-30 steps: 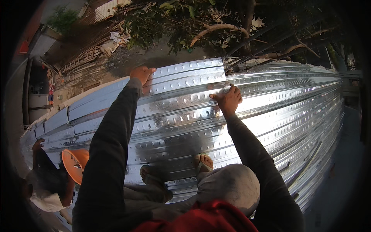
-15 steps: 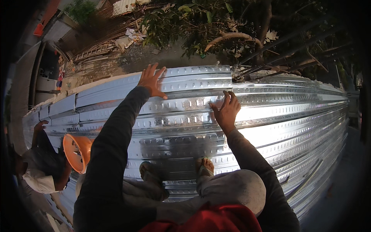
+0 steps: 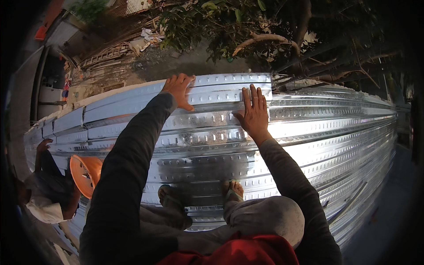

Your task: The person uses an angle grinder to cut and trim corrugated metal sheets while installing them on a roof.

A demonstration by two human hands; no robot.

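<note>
Ribbed, shiny metal decking sheets (image 3: 198, 148) lie side by side under me, with rows of small raised bumps. My left hand (image 3: 178, 92) rests on the outermost sheet (image 3: 225, 95), its fingers spread toward the far edge and its thumb apart. Farther right, my right hand (image 3: 255, 114) lies flat on the same sheet near its right end, fingers stretched forward. Neither hand grips anything. Both of my feet, in sandals, stand on the decking between my arms.
An orange bucket (image 3: 85, 176) with small items inside stands left of my left arm. Beside it crouches another person (image 3: 46, 207). Past the far edge, the ground lies lower, with stacked wood (image 3: 104, 59) and trees (image 3: 212, 26). A loose metal strip (image 3: 349, 204) lies at right.
The outermost sheet's right end has shifted slightly to the right. My left hand has moved a little right with it. My right hand has straightened its bent fingers and flattened onto the sheet.
</note>
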